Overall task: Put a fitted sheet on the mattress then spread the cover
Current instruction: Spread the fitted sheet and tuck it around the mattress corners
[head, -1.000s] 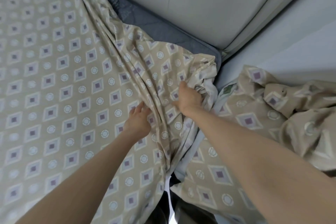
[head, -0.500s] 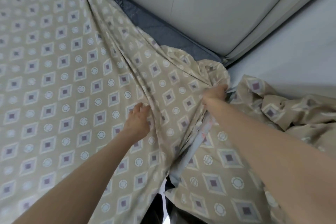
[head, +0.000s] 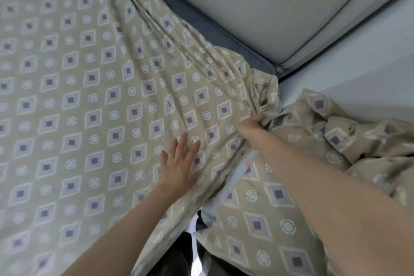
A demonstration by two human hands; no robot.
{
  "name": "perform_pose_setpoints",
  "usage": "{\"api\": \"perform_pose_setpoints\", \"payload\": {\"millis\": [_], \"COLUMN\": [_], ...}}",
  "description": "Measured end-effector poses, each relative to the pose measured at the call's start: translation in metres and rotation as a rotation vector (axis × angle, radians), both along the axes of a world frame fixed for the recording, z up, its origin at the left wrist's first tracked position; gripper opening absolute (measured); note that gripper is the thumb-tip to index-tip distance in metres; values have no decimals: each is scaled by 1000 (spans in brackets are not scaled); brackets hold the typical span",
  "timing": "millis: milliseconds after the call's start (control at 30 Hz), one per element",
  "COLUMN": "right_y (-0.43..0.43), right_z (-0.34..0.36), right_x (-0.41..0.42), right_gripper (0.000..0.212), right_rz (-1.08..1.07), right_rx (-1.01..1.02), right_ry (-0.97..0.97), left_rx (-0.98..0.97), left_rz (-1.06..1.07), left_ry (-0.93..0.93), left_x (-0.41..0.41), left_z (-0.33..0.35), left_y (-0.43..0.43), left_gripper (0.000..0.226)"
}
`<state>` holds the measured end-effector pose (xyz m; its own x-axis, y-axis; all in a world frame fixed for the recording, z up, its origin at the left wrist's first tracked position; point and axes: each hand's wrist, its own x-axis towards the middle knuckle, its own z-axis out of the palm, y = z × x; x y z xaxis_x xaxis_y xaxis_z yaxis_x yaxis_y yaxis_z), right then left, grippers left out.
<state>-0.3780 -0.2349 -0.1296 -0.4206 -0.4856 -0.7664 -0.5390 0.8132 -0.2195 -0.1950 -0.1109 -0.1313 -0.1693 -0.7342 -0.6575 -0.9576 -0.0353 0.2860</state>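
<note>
Left hand point(head: 178, 169) flat, fingers spread on patterned fitted sheet point(head: 89, 74), right hand point(head: 252, 125) gripping bunched sheet corner beside dark mattress point(head: 235, 41), no readable writing

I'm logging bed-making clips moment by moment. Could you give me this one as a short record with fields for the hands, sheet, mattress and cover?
left hand: flat on the fitted sheet, fingers spread
right hand: grips the sheet's bunched corner
mattress: blue edge bare along the grey headboard
sheet corner: gathered in folds, not yet over the mattress corner
cover: crumpled to the right, same pattern
</note>
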Motion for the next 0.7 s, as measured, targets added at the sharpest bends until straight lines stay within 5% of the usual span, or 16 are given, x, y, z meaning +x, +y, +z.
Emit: {"api": "perform_pose_setpoints", "payload": {"millis": [100, 200, 367, 533, 700], "right_y": [12, 24, 9, -17, -33], "right_z": [10, 18, 30, 24, 21], "right_x": [6, 9, 32, 63, 67], "right_gripper": [75, 52, 69, 52, 26], "right_rz": [165, 684, 1531, 1857, 2286], "right_rx": [-149, -452, -362, -277, -273], "right_ry": [55, 263, 258, 294, 398], "left_rx": [-225, -278, -154, -21, -75], "left_rz": [113, 269, 372, 324, 322], "left_ry": [102, 116, 60, -10, -66], "left_x": [3, 6, 11, -2, -15], "left_z": [0, 9, 13, 10, 6], "left_y": [12, 14, 32, 42, 43], "left_gripper": [74, 48, 47, 60, 51]}}
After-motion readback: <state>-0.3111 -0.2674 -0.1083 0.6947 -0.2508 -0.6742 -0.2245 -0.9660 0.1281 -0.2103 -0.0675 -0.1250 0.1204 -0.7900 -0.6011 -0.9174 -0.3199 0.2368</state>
